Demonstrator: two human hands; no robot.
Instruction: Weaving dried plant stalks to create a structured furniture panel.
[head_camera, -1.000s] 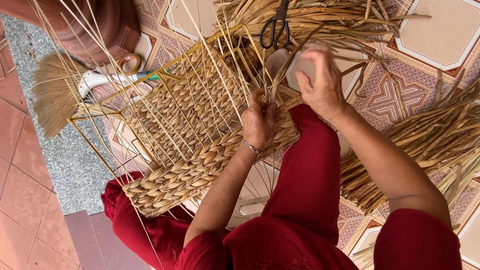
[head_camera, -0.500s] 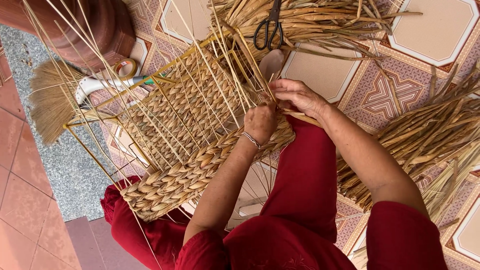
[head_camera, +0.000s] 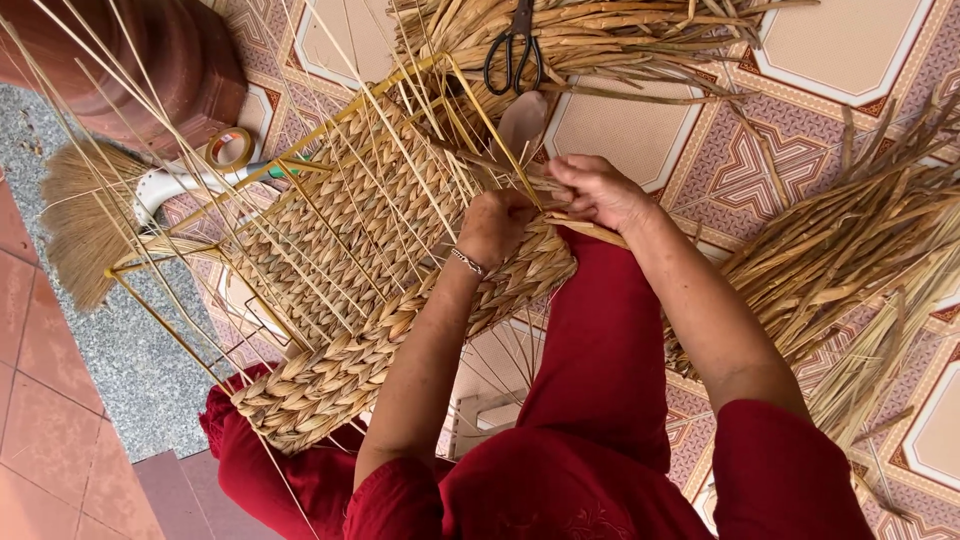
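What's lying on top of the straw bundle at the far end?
Black scissors lie on the straw bundle, handles toward the woven basket. Their blade tips run out of frame.

Clay pot (head_camera: 150, 60) cut by top edge — left hand (head_camera: 497, 228) fingertips hidden

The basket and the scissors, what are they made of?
The basket looks woven from dried plant straw, tan and matte: its plaited strands match the loose dry stalks on the floor. Thin yellow rods, perhaps metal, frame it. The left hand and right hand grip its edge. The scissors look like dark metal; the material can't be told for sure.
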